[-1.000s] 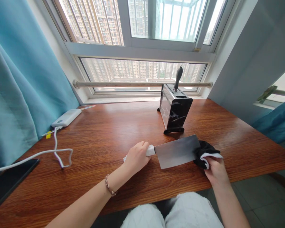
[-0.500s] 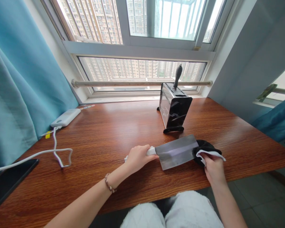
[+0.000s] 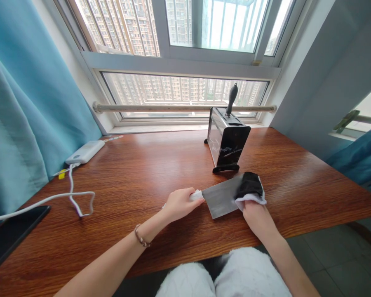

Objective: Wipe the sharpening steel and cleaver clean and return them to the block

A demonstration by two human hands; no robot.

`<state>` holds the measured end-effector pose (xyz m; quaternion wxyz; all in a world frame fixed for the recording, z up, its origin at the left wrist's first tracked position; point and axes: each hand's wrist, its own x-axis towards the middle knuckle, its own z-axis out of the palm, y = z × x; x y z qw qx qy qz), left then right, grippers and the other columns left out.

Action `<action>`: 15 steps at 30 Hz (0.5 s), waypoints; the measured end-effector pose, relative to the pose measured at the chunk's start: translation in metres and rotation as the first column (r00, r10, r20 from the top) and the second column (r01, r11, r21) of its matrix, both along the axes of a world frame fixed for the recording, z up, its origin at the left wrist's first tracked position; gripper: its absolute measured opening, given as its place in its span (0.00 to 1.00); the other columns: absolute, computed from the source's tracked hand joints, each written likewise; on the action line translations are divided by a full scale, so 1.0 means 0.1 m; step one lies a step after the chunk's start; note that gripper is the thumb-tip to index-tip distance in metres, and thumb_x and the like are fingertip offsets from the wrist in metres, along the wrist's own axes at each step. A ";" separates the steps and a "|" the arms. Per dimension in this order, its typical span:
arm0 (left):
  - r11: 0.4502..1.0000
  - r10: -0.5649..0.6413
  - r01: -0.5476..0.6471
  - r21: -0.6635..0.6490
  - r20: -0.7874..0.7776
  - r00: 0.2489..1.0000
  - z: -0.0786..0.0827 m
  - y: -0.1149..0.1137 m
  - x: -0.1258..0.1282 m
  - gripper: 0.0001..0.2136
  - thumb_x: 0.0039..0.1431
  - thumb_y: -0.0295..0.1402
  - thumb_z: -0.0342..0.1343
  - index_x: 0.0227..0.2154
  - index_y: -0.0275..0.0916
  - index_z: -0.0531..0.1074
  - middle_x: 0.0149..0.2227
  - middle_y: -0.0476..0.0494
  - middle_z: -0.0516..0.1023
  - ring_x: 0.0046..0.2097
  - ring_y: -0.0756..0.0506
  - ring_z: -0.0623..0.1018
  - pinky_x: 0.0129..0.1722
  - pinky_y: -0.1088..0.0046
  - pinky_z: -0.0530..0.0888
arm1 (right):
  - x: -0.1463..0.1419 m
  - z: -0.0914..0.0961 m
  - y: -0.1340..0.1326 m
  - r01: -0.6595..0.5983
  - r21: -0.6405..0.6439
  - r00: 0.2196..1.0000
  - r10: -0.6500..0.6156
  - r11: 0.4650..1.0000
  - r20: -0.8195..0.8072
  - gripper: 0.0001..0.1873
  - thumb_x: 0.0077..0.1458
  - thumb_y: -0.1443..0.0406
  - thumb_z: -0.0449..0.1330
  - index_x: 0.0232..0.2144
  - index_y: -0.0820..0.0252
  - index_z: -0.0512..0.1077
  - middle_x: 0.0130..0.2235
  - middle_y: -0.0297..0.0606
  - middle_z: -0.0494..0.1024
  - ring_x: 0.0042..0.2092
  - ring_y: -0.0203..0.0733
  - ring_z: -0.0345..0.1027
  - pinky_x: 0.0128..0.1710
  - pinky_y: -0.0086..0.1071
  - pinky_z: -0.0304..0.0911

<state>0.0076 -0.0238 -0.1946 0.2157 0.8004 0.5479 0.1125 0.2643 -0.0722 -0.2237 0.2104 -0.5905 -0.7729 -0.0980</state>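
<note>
A broad cleaver (image 3: 221, 198) lies almost level just over the front part of the table, its blade pointing right. My left hand (image 3: 181, 204) is wrapped round its white handle, which shows at both ends of the grip. A black cloth with a white underside (image 3: 251, 186) covers the far right end of the blade. My right hand (image 3: 256, 214) grips this cloth from the near side, its fingers mostly hidden beneath the white fold. Behind the blade stands a knife block (image 3: 225, 138) with glossy black ends and one dark handle rising from its top.
The brown wooden table (image 3: 142, 161) runs up to a barred window. At the left are a white power adapter (image 3: 85, 152), a white cable (image 3: 71, 185) and a black phone or tablet (image 3: 15, 235). A blue curtain (image 3: 27, 103) hangs beside them.
My right hand has slid the cloth leftward along the blade, from its tip end inward. My left hand keeps its hold on the handle, nearly unmoved.
</note>
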 end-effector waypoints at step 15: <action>1.000 0.000 0.000 -0.011 0.017 1.000 -0.03 0.01 -0.01 0.18 0.50 0.51 0.43 0.28 0.43 0.68 0.30 0.51 0.73 0.32 0.47 0.70 0.26 0.76 0.55 | -0.22 0.10 0.21 -0.072 0.036 0.981 0.078 0.997 -0.179 0.14 0.54 0.70 0.47 0.42 0.64 0.67 0.48 0.42 0.68 0.52 0.42 0.57 0.52 0.36 0.54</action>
